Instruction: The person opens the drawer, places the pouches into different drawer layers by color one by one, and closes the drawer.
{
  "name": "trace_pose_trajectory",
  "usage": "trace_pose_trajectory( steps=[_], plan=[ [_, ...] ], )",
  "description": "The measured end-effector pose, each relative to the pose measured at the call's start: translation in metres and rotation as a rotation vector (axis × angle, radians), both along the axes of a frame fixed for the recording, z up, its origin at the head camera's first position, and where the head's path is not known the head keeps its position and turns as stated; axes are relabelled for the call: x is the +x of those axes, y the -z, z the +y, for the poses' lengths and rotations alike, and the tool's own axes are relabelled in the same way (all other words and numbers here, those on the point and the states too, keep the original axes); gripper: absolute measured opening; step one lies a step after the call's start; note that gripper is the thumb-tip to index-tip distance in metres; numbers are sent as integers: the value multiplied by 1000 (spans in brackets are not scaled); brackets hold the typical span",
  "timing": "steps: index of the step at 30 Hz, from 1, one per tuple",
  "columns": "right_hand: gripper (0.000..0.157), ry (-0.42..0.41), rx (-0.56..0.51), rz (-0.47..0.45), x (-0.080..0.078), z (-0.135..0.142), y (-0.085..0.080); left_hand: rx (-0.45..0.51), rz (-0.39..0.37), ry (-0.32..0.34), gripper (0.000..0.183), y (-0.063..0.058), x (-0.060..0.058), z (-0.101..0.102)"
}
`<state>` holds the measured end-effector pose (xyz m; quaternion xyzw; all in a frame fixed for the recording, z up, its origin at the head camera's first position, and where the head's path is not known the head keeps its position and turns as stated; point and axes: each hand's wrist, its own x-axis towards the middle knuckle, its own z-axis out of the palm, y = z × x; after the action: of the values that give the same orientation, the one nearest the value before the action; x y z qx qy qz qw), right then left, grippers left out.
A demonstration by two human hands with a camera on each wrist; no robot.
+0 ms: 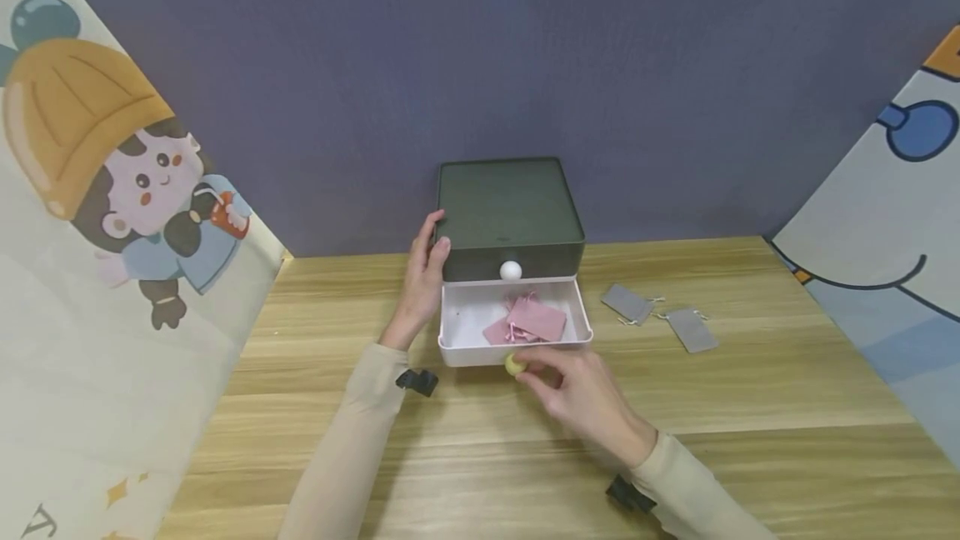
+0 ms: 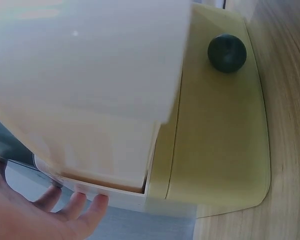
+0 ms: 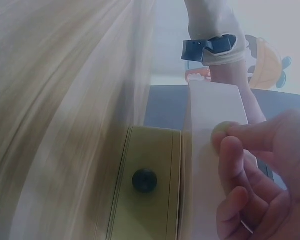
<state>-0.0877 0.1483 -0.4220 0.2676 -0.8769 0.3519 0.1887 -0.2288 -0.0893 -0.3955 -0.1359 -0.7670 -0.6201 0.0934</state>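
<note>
A small drawer cabinet has a dark green top section (image 1: 510, 202) with a white knob (image 1: 511, 271). Below it, a white drawer (image 1: 461, 355) is pulled out, with several pink drawstring pouches (image 1: 542, 319) inside. My right hand (image 1: 588, 394) pinches the drawer's yellow-green knob (image 1: 514, 365) between thumb and forefinger, as the right wrist view also shows. Against the cabinet's left side rests my left hand (image 1: 422, 286), its fingers extended; in the left wrist view its fingertips (image 2: 97, 202) touch the white side. A yellow bottom drawer (image 2: 220, 135) with a dark knob (image 2: 227, 53) is closed.
Two grey drawstring pouches (image 1: 628, 304) lie on the wooden table (image 1: 750, 407) to the right of the cabinet. A blue-grey partition (image 1: 360, 107) rises behind it. Panels with cartoon prints stand left and right.
</note>
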Motion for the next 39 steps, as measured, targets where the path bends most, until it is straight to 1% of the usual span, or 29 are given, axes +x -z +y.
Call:
trace_pose_trajectory(
  steps=[9,17,28,36,39],
  plan=[
    [29,21,-15,-56,-4,-1,0,-11,-14,-7,56,1,0,0],
    [30,47,-50,-140,-8,-1,1,-3,-5,-6,56,1,-2,0],
    [28,61,-78,-146,-12,-3,0,-14,-12,-1,58,0,0,-1],
    [29,57,-106,-193,-16,-4,1,-23,-15,16,59,0,-1,-3],
    [29,50,-119,-196,-19,-3,2,-17,-13,17,58,1,-1,-2]
  ],
)
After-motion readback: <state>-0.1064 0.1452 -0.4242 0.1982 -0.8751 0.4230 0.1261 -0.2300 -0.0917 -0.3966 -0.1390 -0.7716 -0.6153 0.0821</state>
